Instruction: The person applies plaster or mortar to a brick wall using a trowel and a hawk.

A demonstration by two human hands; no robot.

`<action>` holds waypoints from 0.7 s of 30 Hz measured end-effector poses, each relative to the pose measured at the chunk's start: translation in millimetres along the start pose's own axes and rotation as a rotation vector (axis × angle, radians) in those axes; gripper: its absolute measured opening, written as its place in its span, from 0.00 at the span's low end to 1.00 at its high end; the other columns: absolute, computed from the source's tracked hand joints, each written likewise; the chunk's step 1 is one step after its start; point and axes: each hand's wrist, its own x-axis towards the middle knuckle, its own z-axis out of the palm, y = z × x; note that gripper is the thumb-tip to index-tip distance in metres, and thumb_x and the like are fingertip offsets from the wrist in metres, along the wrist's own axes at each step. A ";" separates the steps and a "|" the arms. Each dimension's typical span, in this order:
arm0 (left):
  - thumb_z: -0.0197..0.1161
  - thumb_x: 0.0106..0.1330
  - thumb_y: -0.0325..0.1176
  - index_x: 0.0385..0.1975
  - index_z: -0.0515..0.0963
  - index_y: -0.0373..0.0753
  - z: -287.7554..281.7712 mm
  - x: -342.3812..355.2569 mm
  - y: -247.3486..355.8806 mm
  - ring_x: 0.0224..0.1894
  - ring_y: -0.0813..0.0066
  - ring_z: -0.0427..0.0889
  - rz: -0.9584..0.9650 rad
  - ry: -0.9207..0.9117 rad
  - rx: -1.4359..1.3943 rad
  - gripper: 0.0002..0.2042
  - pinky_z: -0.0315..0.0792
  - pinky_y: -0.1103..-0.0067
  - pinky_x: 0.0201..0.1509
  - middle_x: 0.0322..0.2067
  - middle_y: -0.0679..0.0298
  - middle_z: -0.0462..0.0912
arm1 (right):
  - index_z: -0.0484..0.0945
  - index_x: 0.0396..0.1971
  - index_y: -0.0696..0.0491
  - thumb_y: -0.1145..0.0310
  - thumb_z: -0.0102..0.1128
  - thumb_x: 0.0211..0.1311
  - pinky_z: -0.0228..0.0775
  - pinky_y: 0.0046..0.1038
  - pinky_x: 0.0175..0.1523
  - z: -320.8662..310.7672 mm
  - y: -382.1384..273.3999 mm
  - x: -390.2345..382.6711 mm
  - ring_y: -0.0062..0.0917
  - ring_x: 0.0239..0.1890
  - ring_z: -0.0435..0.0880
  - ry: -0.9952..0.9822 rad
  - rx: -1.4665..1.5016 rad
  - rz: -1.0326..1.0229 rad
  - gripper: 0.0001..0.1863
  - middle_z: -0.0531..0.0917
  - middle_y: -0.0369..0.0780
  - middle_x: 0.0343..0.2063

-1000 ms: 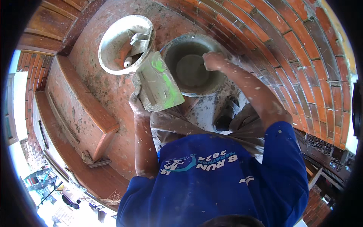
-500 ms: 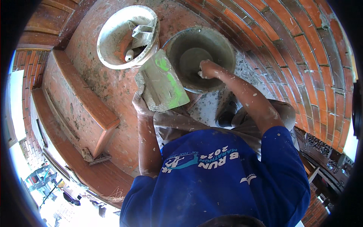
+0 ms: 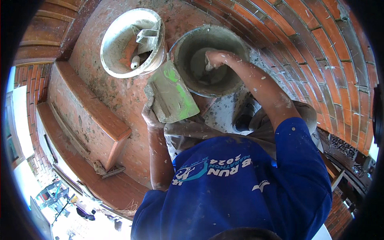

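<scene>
My left hand (image 3: pixel 151 115) is closed on the near left edge of a plastering float (image 3: pixel 175 94), a flat rectangular board. Grey mortar coats most of it, with bright green showing along its right side. The float is tilted beside a dark round bucket (image 3: pixel 242 52) with mortar-smeared walls. Inside that bucket is my right hand (image 3: pixel 216 61), reaching down with its fingers curled together near the grey bottom. What they hold, if anything, is hidden.
A whitish bucket (image 3: pixel 108 56) at the left holds a trowel-like tool (image 3: pixel 147 37) and a pale handle (image 3: pixel 135 62). A brick wall (image 3: pixel 316 52) curves along the right. Reddish wooden-edged steps (image 3: pixel 94 110) rise at the left, on a mortar-spattered floor (image 3: pixel 114 94).
My right hand has shifted slightly left and up within the dark bucket. The float remains in my left hand, a little lower in view.
</scene>
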 end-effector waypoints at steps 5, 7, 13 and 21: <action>0.53 0.64 0.37 0.61 0.65 0.30 0.4 -5.4 3.8 0.57 0.54 0.74 0.011 0.029 -0.016 0.26 0.68 0.62 0.62 0.55 0.50 0.74 | 0.81 0.18 0.54 0.65 0.68 0.47 0.61 0.25 0.15 -63.9 -13.4 -31.1 0.19 0.17 0.78 -0.083 0.620 0.028 0.09 0.80 0.37 0.16; 0.53 0.64 0.37 0.60 0.65 0.30 4.5 -3.8 4.0 0.57 0.54 0.74 0.019 0.011 -0.019 0.26 0.68 0.62 0.62 0.55 0.50 0.73 | 0.82 0.22 0.51 0.63 0.67 0.53 0.51 0.19 0.12 -74.6 -6.6 -40.7 0.15 0.13 0.73 -0.157 0.804 0.110 0.08 0.79 0.37 0.16; 0.53 0.65 0.37 0.61 0.64 0.31 1.6 -1.5 2.8 0.57 0.54 0.73 0.030 -0.003 0.004 0.26 0.67 0.61 0.63 0.56 0.50 0.73 | 0.82 0.29 0.53 0.61 0.66 0.55 0.46 0.19 0.11 -65.9 29.6 -52.2 0.11 0.08 0.61 -0.201 0.995 0.135 0.10 0.80 0.40 0.18; 0.53 0.64 0.38 0.62 0.63 0.31 0.4 -6.1 -1.8 0.58 0.53 0.73 0.001 0.012 -0.004 0.27 0.66 0.62 0.63 0.57 0.50 0.72 | 0.77 0.17 0.53 0.61 0.67 0.52 0.48 0.20 0.11 -68.7 -10.8 -17.6 0.11 0.08 0.62 -0.187 0.738 0.173 0.14 0.79 0.39 0.16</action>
